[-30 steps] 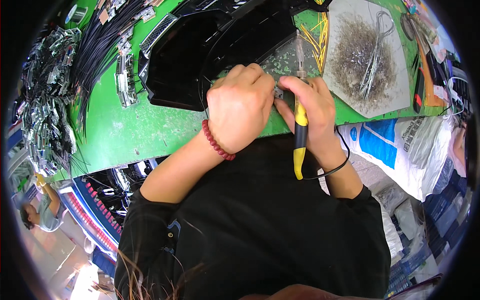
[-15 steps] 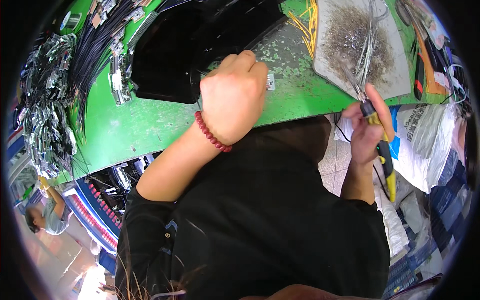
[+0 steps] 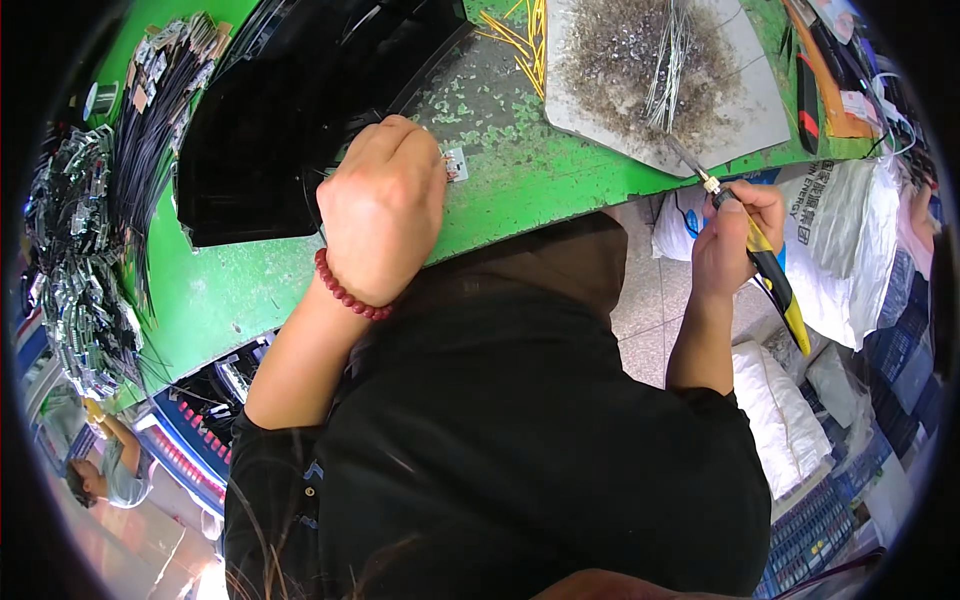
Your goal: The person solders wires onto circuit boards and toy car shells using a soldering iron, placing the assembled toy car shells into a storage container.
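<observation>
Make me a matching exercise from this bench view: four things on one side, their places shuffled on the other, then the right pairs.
Things
1. Soldering iron
2. Left hand
3. Yellow strands
4. Silvery wires

Places
A. Lying on the speckled grey slab
B. Next to a small white piece
C. Gripped in the right hand
D. Just left of the slab

Pairs: 1-C, 2-B, 3-D, 4-A

Green tabletop (image 3: pixel 520 195) is lying open between the left hand (image 3: pixel 383 205) and the soldering iron (image 3: pixel 770 268); a glossy black panel (image 3: pixel 265 140) is blocking leftward, a grey slab (image 3: pixel 757 115) rightward.
</observation>
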`<state>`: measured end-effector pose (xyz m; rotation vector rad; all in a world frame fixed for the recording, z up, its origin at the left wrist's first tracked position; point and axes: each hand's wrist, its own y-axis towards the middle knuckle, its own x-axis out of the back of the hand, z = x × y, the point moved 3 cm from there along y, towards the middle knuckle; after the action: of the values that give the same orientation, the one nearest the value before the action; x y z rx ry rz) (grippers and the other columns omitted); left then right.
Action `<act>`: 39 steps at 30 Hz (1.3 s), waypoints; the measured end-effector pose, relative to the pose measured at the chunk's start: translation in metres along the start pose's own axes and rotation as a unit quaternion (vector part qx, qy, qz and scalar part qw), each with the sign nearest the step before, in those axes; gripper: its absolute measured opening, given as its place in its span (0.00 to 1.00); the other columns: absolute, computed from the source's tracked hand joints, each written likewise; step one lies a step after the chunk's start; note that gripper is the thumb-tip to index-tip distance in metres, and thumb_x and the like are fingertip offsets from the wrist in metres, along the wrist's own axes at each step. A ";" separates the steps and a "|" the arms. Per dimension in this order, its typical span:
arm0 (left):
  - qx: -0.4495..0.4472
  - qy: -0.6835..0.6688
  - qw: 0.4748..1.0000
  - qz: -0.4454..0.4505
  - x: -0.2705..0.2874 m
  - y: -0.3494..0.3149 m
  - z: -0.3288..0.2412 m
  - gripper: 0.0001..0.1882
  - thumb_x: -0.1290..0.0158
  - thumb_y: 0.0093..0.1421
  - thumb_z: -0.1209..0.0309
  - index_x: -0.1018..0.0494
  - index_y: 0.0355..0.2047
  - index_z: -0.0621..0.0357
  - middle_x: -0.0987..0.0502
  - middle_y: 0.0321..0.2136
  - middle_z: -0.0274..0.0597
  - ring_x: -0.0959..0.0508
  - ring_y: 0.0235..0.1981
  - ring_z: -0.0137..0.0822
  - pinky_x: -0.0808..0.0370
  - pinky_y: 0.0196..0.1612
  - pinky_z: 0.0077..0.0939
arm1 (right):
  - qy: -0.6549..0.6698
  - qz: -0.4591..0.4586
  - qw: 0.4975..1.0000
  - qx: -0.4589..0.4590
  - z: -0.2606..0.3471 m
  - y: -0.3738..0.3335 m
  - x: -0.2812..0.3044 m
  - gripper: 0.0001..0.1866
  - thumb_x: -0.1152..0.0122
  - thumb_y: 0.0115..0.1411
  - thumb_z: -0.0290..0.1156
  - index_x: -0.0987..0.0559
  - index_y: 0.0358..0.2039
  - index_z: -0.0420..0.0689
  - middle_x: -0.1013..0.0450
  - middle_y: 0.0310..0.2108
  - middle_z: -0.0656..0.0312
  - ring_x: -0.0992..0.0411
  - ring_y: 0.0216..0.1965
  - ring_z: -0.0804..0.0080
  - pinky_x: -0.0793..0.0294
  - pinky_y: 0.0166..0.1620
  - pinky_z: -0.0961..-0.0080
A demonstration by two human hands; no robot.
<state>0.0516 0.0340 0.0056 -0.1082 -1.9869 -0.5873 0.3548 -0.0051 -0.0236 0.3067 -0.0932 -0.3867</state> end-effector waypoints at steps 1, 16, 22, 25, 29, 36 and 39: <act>0.001 0.002 1.000 0.002 0.000 0.000 0.000 0.07 0.43 0.45 0.80 0.31 0.21 0.59 0.28 0.25 0.40 0.25 0.29 0.41 0.26 0.28 0.31 | -0.008 -0.003 1.000 -0.014 -0.001 0.001 -0.001 0.08 0.42 0.53 0.23 0.29 0.33 0.37 0.30 0.26 0.61 0.31 0.23 0.79 0.31 0.30 0.85; 0.006 -0.019 1.000 0.004 0.000 0.000 0.004 0.07 0.42 0.44 0.80 0.31 0.21 0.59 0.27 0.25 0.40 0.25 0.28 0.41 0.27 0.29 0.31 | -0.030 -0.010 0.999 0.003 -0.007 0.004 -0.003 0.07 0.40 0.53 0.24 0.28 0.31 0.39 0.29 0.24 0.62 0.30 0.22 0.79 0.29 0.29 0.84; 0.015 -0.031 0.999 0.002 -0.001 -0.001 0.005 0.07 0.42 0.44 0.80 0.30 0.22 0.59 0.26 0.26 0.40 0.24 0.28 0.41 0.27 0.29 0.31 | 0.103 0.040 0.993 0.033 0.005 0.003 -0.016 0.11 0.38 0.53 0.27 0.32 0.32 0.39 0.31 0.23 0.58 0.35 0.21 0.75 0.34 0.26 0.80; 0.024 -0.034 0.999 0.001 -0.001 -0.002 0.007 0.06 0.42 0.46 0.80 0.30 0.22 0.59 0.26 0.26 0.40 0.25 0.28 0.43 0.27 0.29 0.32 | 0.117 0.104 0.988 0.008 0.011 -0.009 -0.051 0.13 0.38 0.55 0.30 0.33 0.33 0.39 0.32 0.23 0.58 0.35 0.21 0.77 0.35 0.25 0.81; 0.025 -0.045 0.999 0.004 -0.001 -0.004 0.010 0.06 0.43 0.46 0.79 0.29 0.22 0.58 0.25 0.27 0.39 0.25 0.28 0.42 0.27 0.29 0.31 | 0.100 0.140 0.985 -0.006 0.009 -0.017 -0.094 0.13 0.39 0.55 0.32 0.32 0.32 0.38 0.34 0.21 0.59 0.37 0.19 0.77 0.37 0.23 0.83; 0.024 -0.037 0.998 0.034 -0.001 -0.002 0.013 0.06 0.43 0.46 0.79 0.29 0.24 0.58 0.26 0.27 0.39 0.25 0.28 0.42 0.27 0.28 0.32 | 0.100 0.207 0.972 -0.040 -0.003 -0.022 -0.113 0.12 0.35 0.53 0.30 0.29 0.32 0.39 0.32 0.27 0.65 0.40 0.25 0.85 0.42 0.29 0.85; 0.022 -0.031 0.999 0.034 -0.001 -0.003 0.012 0.06 0.44 0.45 0.80 0.29 0.24 0.59 0.27 0.27 0.39 0.26 0.28 0.41 0.27 0.27 0.31 | 0.092 0.208 0.973 -0.041 -0.001 -0.022 -0.116 0.12 0.34 0.52 0.29 0.29 0.31 0.39 0.31 0.27 0.63 0.39 0.26 0.83 0.40 0.29 0.85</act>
<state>0.0413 0.0373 -0.0010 -0.1689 -2.0474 -0.5019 0.2402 0.0203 -0.0349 0.2321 0.0406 0.0545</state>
